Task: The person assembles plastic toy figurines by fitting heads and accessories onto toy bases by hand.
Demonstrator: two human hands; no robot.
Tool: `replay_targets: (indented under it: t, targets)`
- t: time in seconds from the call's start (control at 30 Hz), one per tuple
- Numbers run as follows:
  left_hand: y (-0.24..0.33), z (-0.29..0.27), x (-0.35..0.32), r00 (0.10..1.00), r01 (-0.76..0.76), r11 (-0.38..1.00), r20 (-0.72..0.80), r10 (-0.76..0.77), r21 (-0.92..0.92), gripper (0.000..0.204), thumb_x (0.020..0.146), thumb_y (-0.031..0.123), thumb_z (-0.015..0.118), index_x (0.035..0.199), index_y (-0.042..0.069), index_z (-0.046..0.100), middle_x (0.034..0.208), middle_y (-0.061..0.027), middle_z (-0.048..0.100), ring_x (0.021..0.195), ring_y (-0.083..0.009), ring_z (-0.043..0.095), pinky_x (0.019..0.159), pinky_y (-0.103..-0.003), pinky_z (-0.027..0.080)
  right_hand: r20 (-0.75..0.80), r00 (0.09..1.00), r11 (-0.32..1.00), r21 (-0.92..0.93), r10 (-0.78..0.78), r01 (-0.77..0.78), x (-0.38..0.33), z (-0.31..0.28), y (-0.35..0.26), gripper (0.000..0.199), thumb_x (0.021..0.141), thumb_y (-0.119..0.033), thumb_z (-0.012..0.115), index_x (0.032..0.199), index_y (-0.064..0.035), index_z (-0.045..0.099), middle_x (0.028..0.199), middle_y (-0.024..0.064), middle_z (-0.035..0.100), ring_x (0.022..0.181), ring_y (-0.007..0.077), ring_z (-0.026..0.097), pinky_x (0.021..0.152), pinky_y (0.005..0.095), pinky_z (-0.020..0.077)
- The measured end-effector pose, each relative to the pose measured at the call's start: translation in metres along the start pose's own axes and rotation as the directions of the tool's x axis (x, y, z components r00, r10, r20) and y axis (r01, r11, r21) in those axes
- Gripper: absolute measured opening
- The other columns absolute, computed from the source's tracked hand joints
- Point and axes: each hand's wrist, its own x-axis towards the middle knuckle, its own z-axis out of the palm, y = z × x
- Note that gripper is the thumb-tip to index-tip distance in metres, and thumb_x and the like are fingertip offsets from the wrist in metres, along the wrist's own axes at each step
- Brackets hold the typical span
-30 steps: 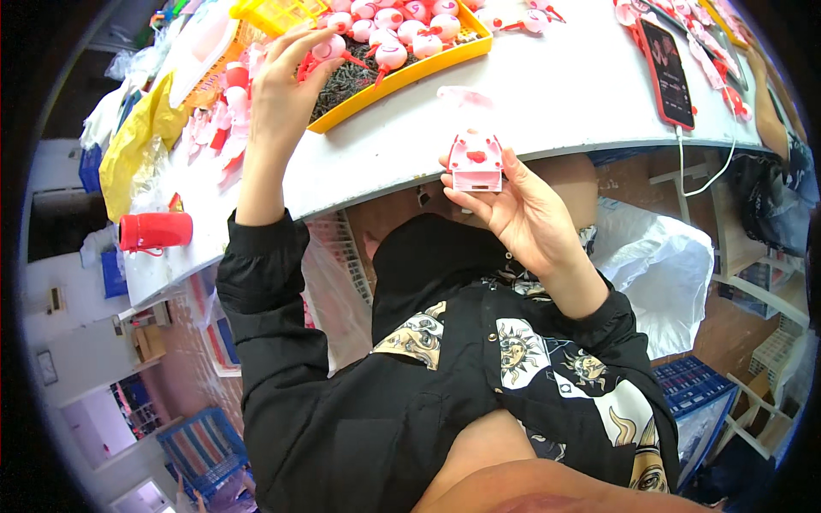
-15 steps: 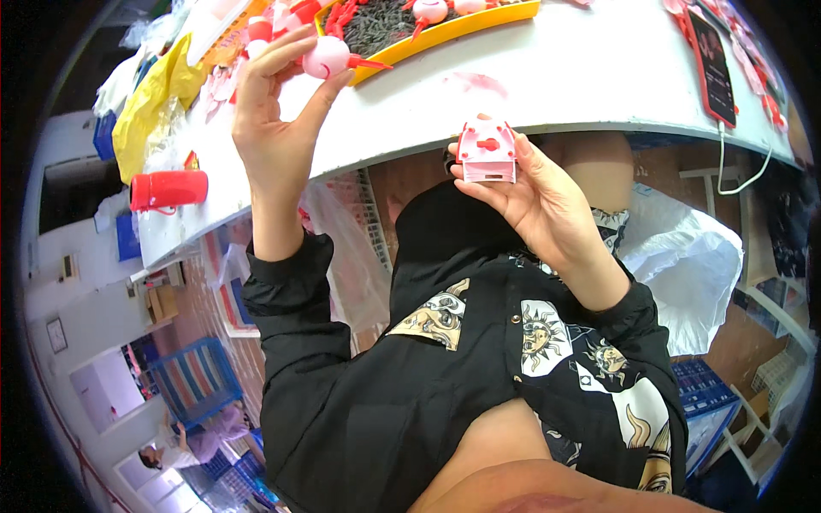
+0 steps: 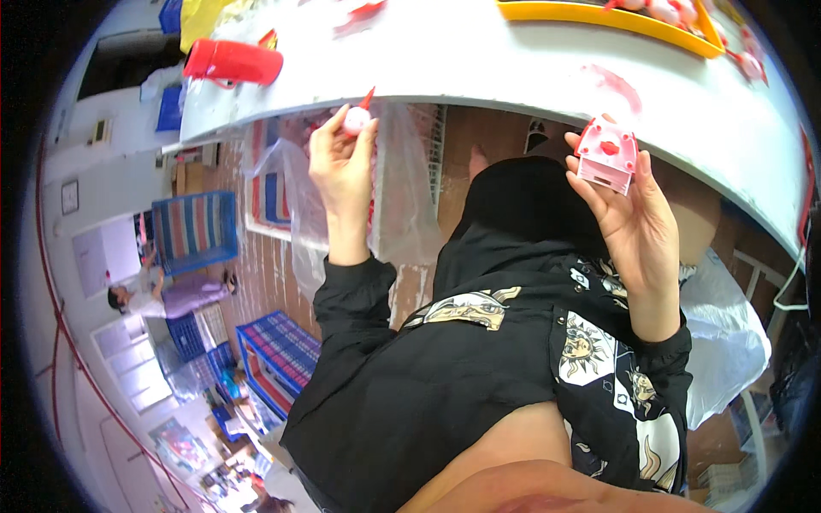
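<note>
My left hand [image 3: 344,171] pinches a small pink ball with a red pointed piece [image 3: 357,120] between thumb and fingers. It is held just off the table's near edge, beside an open clear plastic bag [image 3: 409,167]. In my right hand [image 3: 637,209] rests a pink and red plastic part [image 3: 606,154], shaped like a small house with a slot at its lower end. Thumb and fingers grip its sides, close to the edge of the white table [image 3: 479,68]. The part's underside is hidden by my hand.
A red flask [image 3: 235,63] lies on the table at the left. A yellow tray [image 3: 611,25] holds pink and red pieces. A white plastic bag [image 3: 723,342] hangs at the right. Blue crates [image 3: 278,350] stand on the floor, and another person [image 3: 162,291] is farther off.
My left hand has brought the pink ball from over the table, near the tray, down to the table's edge by the bag. The view has swung left; my right hand keeps its part.
</note>
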Motion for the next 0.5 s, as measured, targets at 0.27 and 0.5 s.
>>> replay_targets:
  t: [0.27,0.5]
  targets:
    - [-0.009,0.0,0.006,0.98,0.183,0.93,-0.009,-0.196,-0.317,0.029,0.085,-0.001,0.068,0.111,-0.007,0.058,0.092,-0.0142,0.067,0.078,-0.0178,0.067,0.068,-0.029,0.059,-0.017,0.999,0.999,-0.033,0.041,-0.041,-0.001,0.008,0.012,0.052,0.103,-0.03,0.036,0.14,0.0052,0.031,0.135,0.0288,0.045,0.12,0.0358,0.052,0.103,0.0435,0.0452]
    - [0.003,-0.014,0.012,0.884,0.467,0.436,0.392,-0.256,-0.769,0.032,0.095,0.018,0.058,0.117,-0.005,0.058,0.098,-0.02,0.067,0.082,-0.0225,0.068,0.074,-0.033,0.059,-0.005,0.995,0.993,-0.066,0.097,-0.097,-0.006,0.018,0.025,0.051,0.102,-0.031,0.038,0.14,0.0042,0.033,0.133,0.0285,0.046,0.117,0.0348,0.055,0.101,0.0424,0.0474]
